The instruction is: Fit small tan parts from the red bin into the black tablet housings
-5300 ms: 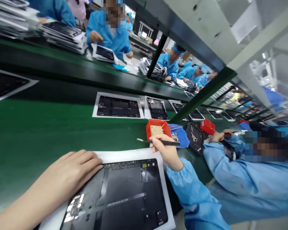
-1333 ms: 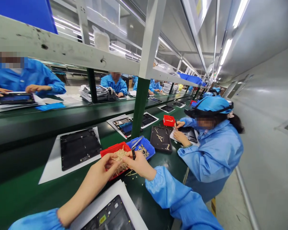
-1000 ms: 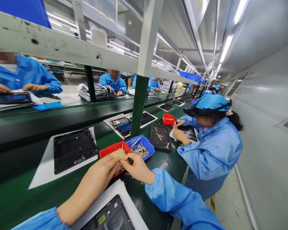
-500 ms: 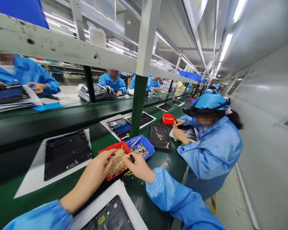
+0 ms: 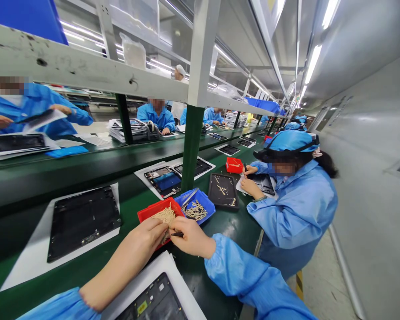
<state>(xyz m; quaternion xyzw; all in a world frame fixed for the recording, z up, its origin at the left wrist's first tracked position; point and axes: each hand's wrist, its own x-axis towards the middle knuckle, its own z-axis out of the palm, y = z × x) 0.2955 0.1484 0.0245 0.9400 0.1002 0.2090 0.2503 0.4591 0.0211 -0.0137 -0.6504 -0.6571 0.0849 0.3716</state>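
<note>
My left hand (image 5: 145, 240) is over the near edge of a red bin (image 5: 145, 215), its fingertips pinched together; whatever they hold is hidden. Pale short sticks or strips (image 5: 166, 214) fill the bin. Close against those fingertips, my right hand (image 5: 194, 236) grips a black pen-like tool (image 5: 177, 234), its tip hidden. Behind my right hand, a blue bin (image 5: 209, 208) holds more pale pieces and metal tweezers (image 5: 190, 197). Below my hands lies a black device housing (image 5: 155, 300) on white paper (image 5: 175, 271).
Another black housing (image 5: 85, 220) lies on paper at the left. Behind the bins are an opened device (image 5: 163, 180) and a green-and-white post (image 5: 191, 146). A black tray (image 5: 223, 191) stands to the right, beside a seated co-worker (image 5: 293, 213). Others sit across the line.
My left hand has lowered and its fingers have closed together beside my right hand. The black tool has tipped flatter. The left-hand housing has slid left, and a co-worker opposite has lifted a panel.
</note>
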